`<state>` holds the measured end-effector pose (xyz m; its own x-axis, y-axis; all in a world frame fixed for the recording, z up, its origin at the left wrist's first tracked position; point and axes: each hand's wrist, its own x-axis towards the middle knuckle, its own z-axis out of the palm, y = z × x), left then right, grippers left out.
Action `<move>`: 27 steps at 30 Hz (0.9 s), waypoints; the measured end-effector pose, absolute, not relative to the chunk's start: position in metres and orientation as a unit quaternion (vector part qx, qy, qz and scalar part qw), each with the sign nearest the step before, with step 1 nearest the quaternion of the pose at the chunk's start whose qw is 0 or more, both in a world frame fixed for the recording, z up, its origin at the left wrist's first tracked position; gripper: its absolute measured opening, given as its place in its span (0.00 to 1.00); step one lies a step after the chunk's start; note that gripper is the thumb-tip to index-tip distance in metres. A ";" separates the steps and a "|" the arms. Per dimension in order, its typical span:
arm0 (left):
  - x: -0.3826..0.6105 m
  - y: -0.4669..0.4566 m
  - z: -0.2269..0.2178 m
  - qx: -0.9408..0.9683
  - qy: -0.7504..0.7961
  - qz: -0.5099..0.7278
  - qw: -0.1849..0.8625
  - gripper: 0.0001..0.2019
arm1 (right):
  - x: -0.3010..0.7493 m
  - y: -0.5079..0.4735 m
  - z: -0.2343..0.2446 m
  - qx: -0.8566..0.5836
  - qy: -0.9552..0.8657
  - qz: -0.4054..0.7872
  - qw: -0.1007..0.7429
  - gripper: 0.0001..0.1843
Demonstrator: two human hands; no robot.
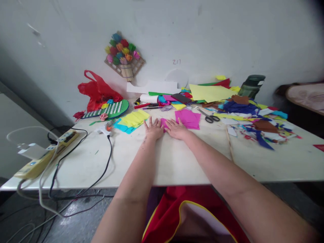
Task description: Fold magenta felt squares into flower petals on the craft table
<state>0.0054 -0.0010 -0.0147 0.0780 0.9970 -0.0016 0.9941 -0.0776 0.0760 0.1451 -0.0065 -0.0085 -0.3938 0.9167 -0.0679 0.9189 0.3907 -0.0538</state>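
Pink paper (163, 123) lies flat between left grip (153, 130) and right grip (177, 130).

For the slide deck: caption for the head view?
Left hand and right hand press magenta paper flat on cluttered table.

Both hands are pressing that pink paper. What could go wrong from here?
The pink paper is mostly covered by the left hand and right hand, so it may crease crooked. The scissors lie near the right hand; a sideways sweep might hit them. The cord from the glue gun hangs off the table edge and could snag.
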 end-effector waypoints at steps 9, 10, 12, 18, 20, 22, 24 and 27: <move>-0.007 -0.004 -0.008 0.703 0.705 0.090 0.033 0.29 | 0.142 -0.014 -0.004 0.570 0.820 -0.051 0.000 0.34; -0.009 -0.004 -0.008 0.695 0.712 0.099 0.029 0.29 | 0.145 -0.012 -0.004 0.571 0.819 -0.058 -0.012 0.34; -0.012 -0.004 -0.007 0.684 0.720 0.110 0.021 0.29 | 0.152 -0.007 -0.003 0.575 0.815 -0.067 -0.027 0.33; -0.012 -0.003 -0.007 0.682 0.722 0.115 0.029 0.30 | 0.170 0.005 -0.002 0.585 0.807 -0.076 -0.036 0.33; -0.012 -0.002 -0.008 0.684 0.720 0.116 0.035 0.31 | 0.172 0.005 -0.001 0.576 0.814 -0.077 -0.027 0.34; -0.012 -0.001 -0.008 0.687 0.717 0.114 0.037 0.32 | 0.174 0.004 0.000 0.569 0.818 -0.078 -0.017 0.34; -0.013 -0.001 -0.007 0.691 0.714 0.111 0.032 0.34 | 0.174 0.003 0.001 0.565 0.821 -0.083 -0.007 0.35; -0.014 -0.001 -0.005 0.689 0.716 0.112 0.029 0.35 | 0.173 0.001 0.000 0.556 0.825 -0.097 0.015 0.34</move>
